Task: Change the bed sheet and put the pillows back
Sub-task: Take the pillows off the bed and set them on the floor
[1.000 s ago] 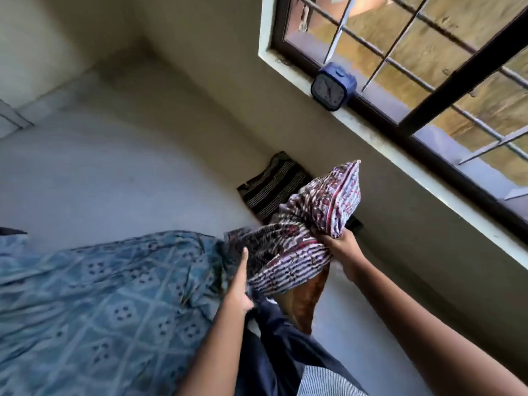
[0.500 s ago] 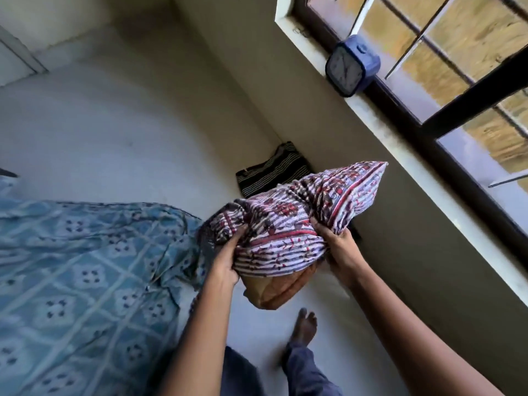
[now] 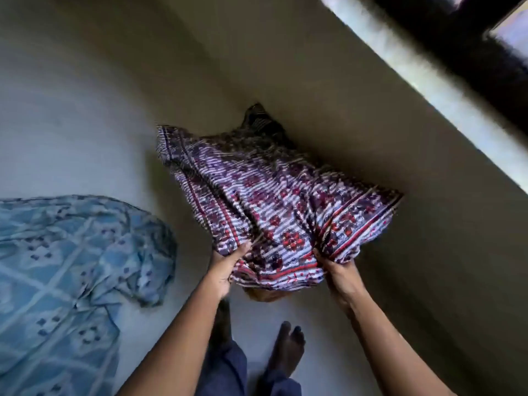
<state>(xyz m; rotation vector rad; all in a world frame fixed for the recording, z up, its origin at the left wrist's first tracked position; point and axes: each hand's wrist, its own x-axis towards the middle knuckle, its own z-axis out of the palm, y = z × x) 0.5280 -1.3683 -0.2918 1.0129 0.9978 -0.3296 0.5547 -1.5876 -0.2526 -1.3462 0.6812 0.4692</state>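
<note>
Pillow [image 3: 274, 212], 1, patterned cover, above the floor [image 3: 85, 132] at its wall edge. Left hand [image 3: 225, 270] and right hand [image 3: 340, 274] both clutch the near end; bulk extends away from both.

Dim room, lit by daylight from the window [image 3: 511, 35], up and right of the right grip [image 3: 341, 274]; the bright sill [image 3: 423, 81] is smeared by motion blur. The wall [image 3: 314, 81] beneath lies in shadow. Left of the left grip [image 3: 225, 270] the floor [image 3: 71, 124] is paler. The pillow [image 3: 271, 201] is blurred too.
</note>
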